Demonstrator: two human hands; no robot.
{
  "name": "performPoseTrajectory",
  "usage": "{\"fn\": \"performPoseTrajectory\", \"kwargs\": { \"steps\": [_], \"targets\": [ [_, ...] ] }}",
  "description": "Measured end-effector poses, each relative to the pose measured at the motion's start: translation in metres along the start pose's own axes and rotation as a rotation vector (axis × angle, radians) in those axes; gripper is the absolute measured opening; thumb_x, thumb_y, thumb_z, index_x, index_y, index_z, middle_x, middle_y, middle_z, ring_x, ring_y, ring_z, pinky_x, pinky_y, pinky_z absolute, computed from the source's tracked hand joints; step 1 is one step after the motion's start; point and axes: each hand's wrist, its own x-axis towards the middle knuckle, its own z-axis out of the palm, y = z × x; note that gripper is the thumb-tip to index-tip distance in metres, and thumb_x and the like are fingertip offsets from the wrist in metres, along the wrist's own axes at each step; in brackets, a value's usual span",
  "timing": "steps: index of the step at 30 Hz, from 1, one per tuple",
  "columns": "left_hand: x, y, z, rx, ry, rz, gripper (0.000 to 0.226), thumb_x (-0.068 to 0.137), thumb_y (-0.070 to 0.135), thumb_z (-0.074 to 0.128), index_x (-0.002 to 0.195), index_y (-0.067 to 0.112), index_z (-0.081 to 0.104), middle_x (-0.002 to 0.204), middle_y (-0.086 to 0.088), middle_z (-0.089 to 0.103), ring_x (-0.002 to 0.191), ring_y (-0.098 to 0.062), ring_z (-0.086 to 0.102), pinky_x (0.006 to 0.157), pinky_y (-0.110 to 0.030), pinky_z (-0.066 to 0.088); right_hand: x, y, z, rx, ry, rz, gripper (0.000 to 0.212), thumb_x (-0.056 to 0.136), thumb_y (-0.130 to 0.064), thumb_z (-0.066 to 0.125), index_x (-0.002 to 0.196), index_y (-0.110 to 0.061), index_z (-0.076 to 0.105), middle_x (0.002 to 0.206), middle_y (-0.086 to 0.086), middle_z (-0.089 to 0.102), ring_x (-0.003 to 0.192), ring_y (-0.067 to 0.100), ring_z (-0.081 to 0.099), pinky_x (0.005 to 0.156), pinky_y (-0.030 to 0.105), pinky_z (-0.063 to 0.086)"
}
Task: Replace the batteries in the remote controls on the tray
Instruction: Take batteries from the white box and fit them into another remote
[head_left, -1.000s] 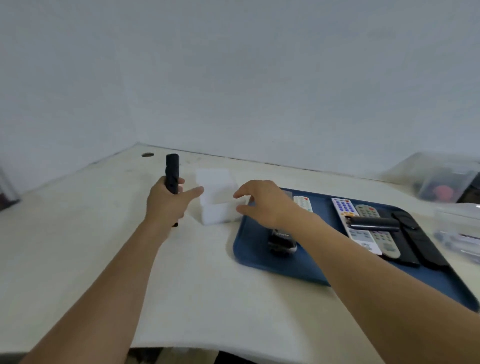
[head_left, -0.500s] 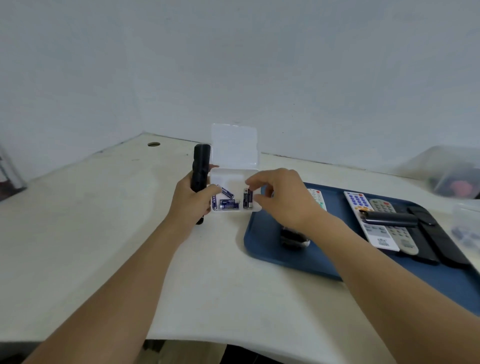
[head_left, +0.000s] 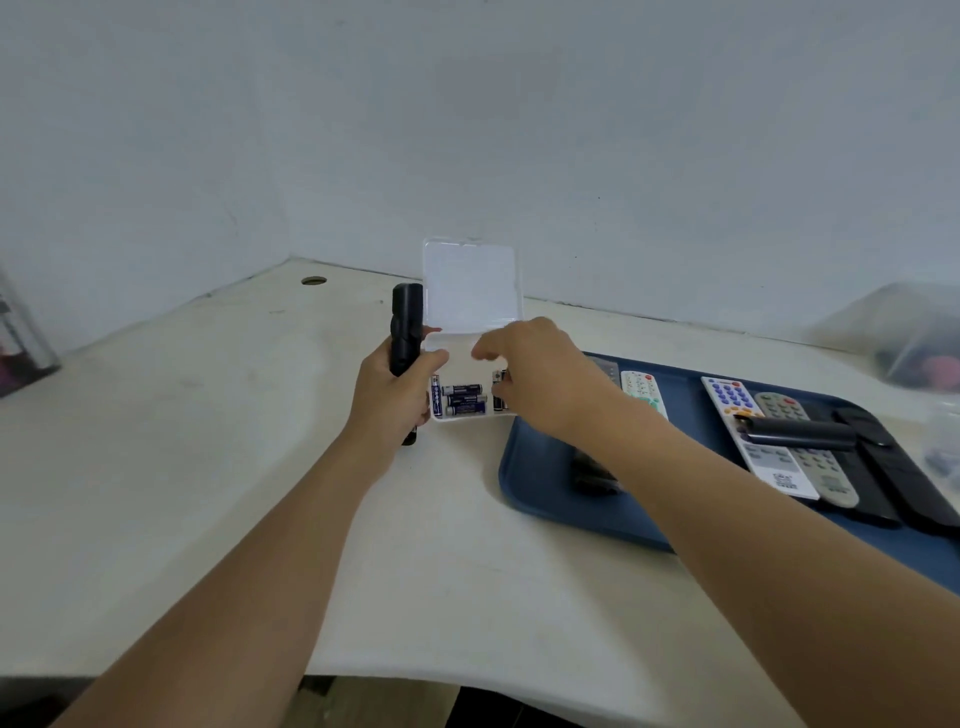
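My left hand (head_left: 392, 402) grips a black remote (head_left: 406, 327) and holds it upright beside a white battery box (head_left: 457, 345). The box's lid (head_left: 470, 283) stands open, and several blue batteries (head_left: 462, 400) lie inside. My right hand (head_left: 545, 379) reaches over the right side of the box with its fingers loosely bent above the batteries; nothing shows between them. The blue tray (head_left: 540, 504) to the right carries a white remote (head_left: 641, 389), a white remote with blue buttons (head_left: 756, 441), a grey one (head_left: 810, 452), black ones (head_left: 893, 473) and a dark item (head_left: 592, 475) partly under my right forearm.
Clear plastic containers (head_left: 914, 338) stand at the far right against the wall. A cable hole (head_left: 314, 280) sits in the table's back left corner. A transparent object (head_left: 23, 338) is at the left edge. The table's curved front edge runs close to me.
The battery box's lid went from shut to fully open. My right hand moved from the box's right edge to over its inside. My left hand kept holding the black remote.
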Motion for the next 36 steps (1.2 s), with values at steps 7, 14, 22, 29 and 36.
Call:
{"fn": "performPoseTrajectory", "kwargs": {
  "steps": [7,14,22,29,36],
  "targets": [
    [0.002,-0.006,0.001,-0.038,0.029,-0.037,0.014,0.095,0.018,0.064,0.098,0.032,0.064,0.065,-0.005,0.043,0.046,-0.013,0.042,0.045,-0.024,0.039,0.016,0.005,0.004,-0.375,-0.091,0.016,0.042,0.087,0.003,0.058,0.126,-0.013,0.063,0.117,0.009,0.064,0.095,0.027,0.066,0.070,0.028,0.047],
    [0.003,-0.011,0.000,-0.042,0.017,0.002,0.014,0.095,0.017,0.066,0.101,0.029,0.062,0.058,0.003,0.045,0.041,-0.009,0.045,0.048,-0.027,0.044,0.035,0.016,0.011,-0.242,-0.155,0.031,0.032,0.086,0.001,0.063,0.114,-0.014,0.069,0.111,0.007,0.064,0.091,0.025,0.065,0.076,0.032,0.055],
    [0.003,-0.013,0.000,-0.047,0.007,0.033,0.015,0.095,0.017,0.067,0.099,0.031,0.062,0.058,0.002,0.042,0.046,-0.012,0.042,0.046,-0.026,0.042,0.034,0.030,0.011,-0.075,-0.139,-0.018,0.019,0.093,-0.014,0.065,0.111,-0.021,0.067,0.113,-0.001,0.065,0.100,0.021,0.061,0.085,0.032,0.049],
    [0.004,-0.015,-0.001,-0.050,-0.025,0.051,0.024,0.093,0.008,0.064,0.099,0.031,0.065,0.064,-0.002,0.046,0.051,-0.016,0.043,0.049,-0.028,0.040,0.025,0.032,0.008,0.020,-0.077,-0.062,0.015,0.093,-0.015,0.065,0.106,-0.023,0.068,0.106,-0.008,0.066,0.085,0.011,0.051,0.075,0.025,0.037],
    [0.003,-0.014,-0.001,-0.065,-0.029,0.041,0.024,0.095,0.008,0.063,0.099,0.032,0.065,0.068,-0.006,0.047,0.050,-0.015,0.043,0.047,-0.027,0.040,0.018,0.032,0.008,-0.025,-0.074,-0.097,0.016,0.093,-0.015,0.062,0.103,-0.027,0.066,0.106,-0.009,0.065,0.092,0.018,0.058,0.083,0.036,0.050]
  ]
}}
